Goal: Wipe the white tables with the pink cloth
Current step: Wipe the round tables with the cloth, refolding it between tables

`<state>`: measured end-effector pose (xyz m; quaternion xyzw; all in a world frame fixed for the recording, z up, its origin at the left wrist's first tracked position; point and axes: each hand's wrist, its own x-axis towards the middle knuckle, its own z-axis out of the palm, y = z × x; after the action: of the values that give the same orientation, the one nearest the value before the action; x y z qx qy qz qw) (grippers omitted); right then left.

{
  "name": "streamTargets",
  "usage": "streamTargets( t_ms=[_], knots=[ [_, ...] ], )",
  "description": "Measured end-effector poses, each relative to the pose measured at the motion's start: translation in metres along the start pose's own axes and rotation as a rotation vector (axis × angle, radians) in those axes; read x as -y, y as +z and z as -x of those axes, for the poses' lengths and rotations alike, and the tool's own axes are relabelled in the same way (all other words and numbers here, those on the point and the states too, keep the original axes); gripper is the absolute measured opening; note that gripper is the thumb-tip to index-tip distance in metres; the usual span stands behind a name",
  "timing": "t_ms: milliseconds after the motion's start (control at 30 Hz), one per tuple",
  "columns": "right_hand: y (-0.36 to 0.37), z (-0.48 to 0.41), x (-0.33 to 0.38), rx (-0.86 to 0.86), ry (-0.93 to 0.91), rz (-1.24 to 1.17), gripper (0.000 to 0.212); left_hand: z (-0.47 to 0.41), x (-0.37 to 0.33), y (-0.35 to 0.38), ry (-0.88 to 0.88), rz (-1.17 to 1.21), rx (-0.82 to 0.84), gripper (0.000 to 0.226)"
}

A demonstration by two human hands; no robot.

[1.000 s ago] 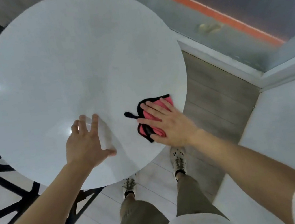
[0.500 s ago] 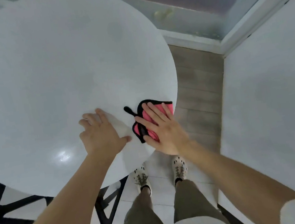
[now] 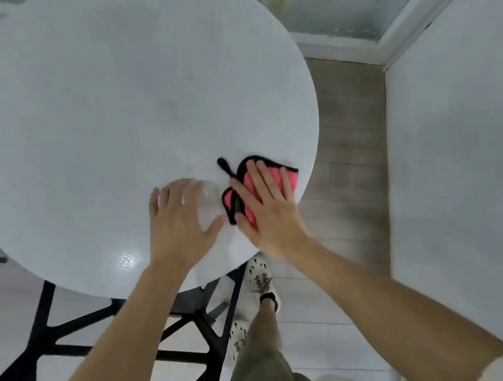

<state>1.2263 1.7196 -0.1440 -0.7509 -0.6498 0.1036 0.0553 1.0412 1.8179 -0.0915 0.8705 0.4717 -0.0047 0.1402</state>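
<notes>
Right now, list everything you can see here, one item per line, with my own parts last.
Round table: one, white, centre.
Cloth: one, pink with black edging, near the table's right edge.
Table frame: one, black, beneath the table, lower left.
Floor: pale tiles and brown planks, around the table.
Wall: one, white, far right.
Shoes: two, white with dark specks, on the floor.
Trousers: olive, bottom centre.
Left hand: flat on the table beside the cloth.
Right hand: flat, pressing the cloth.

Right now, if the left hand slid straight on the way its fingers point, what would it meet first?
Nothing visible: the left hand faces bare white table up to its far rim, apparently.
</notes>
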Motion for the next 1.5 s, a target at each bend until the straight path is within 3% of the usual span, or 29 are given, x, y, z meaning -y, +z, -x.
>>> streamTargets(
  t_ms=[100,167,300,367,433,533,600,633,667,733,833,900,1000,1167,1300,1400,1500],
  knots=[
    [0.004,0.03,-0.025,0.078,-0.377,0.02,0.067,0.018,0.022,-0.01,0.105,-0.107,0.206,0.119],
    [-0.005,0.009,-0.062,0.116,-0.39,0.062,0.069,0.028,0.032,-0.021,0.1,-0.249,0.341,0.142],
    [-0.013,-0.042,-0.082,0.034,0.139,0.048,0.069,0.033,0.035,-0.032,0.117,-0.352,0.444,0.158],
    [0.001,-0.042,-0.044,-0.068,0.407,-0.022,0.069,0.034,0.032,-0.032,0.088,-0.322,0.439,0.159],
    [0.017,-0.021,0.015,-0.119,0.486,-0.034,0.069,0.036,0.032,-0.029,0.075,-0.307,0.43,0.16],
    [0.034,0.039,0.076,-0.034,0.13,-0.019,0.065,0.038,0.034,-0.025,0.079,-0.319,0.429,0.162],
    [0.038,0.063,0.062,-0.032,-0.073,-0.035,0.064,0.037,0.033,-0.025,0.081,-0.325,0.425,0.162],
    [0.036,0.065,0.045,-0.031,-0.086,-0.04,0.064,0.036,0.032,-0.025,0.082,-0.328,0.421,0.162],
    [0.035,0.061,0.025,-0.027,-0.028,-0.044,0.064,0.036,0.032,-0.025,0.089,-0.331,0.416,0.162],
    [0.027,0.04,-0.016,-0.091,0.255,-0.124,0.065,0.036,0.031,-0.025,0.101,-0.332,0.393,0.162],
    [0.012,0.001,-0.042,-0.217,0.682,-0.513,0.067,0.036,0.031,-0.023,0.1,-0.344,0.38,0.161],
    [0.015,-0.007,-0.021,-0.315,0.818,-0.765,0.069,0.036,0.031,-0.022,0.105,-0.353,0.378,0.16],
    [0.034,0.021,0.05,-0.459,0.886,-0.915,0.073,0.036,0.032,-0.02,0.093,-0.343,0.379,0.158],
    [0.062,0.072,0.157,-0.451,0.853,-1.088,0.09,0.036,0.032,-0.021,0.091,-0.331,0.384,0.16],
    [0.055,0.053,0.125,-0.472,1.026,-1.238,0.104,0.035,0.033,-0.022,0.099,-0.331,0.378,0.16],
    [0.04,0.021,0.069,-0.62,1.087,-1.201,0.089,0.035,0.034,-0.021,0.099,-0.332,0.37,0.157],
    [0.032,0.006,0.077,-0.678,1.078,-1.135,0.103,0.035,0.035,-0.021,0.101,-0.335,0.364,0.155]
  ],
)
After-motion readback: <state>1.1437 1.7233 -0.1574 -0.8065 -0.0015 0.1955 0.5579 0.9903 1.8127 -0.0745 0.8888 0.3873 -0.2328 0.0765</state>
